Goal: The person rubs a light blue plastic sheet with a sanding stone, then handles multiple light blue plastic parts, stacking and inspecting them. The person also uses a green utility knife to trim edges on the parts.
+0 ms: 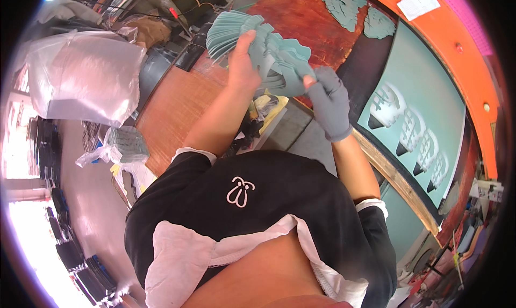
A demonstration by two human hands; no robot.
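Observation:
A thick stack of thin teal sheet cutouts (279,58) with wavy edges is held up in front of me, fanned apart at its left end. My bare left hand (244,63) grips it from the near left side, thumb on top. Its right end is in my right hand (329,104), which wears a grey glove with the thumb tip exposed. The fingers under the stack are hidden. Beyond it, a few similar teal cutouts (343,11) lie on a reddish-brown board (301,10).
At right, a teal sheet (424,66) bears several white, black-tipped shapes, below an orange machine beam (467,45). A wooden strip (398,174) edges that table. To the left are a brown board (174,112), a large clear plastic bag (86,74) and a smaller wrapped teal bundle (129,142).

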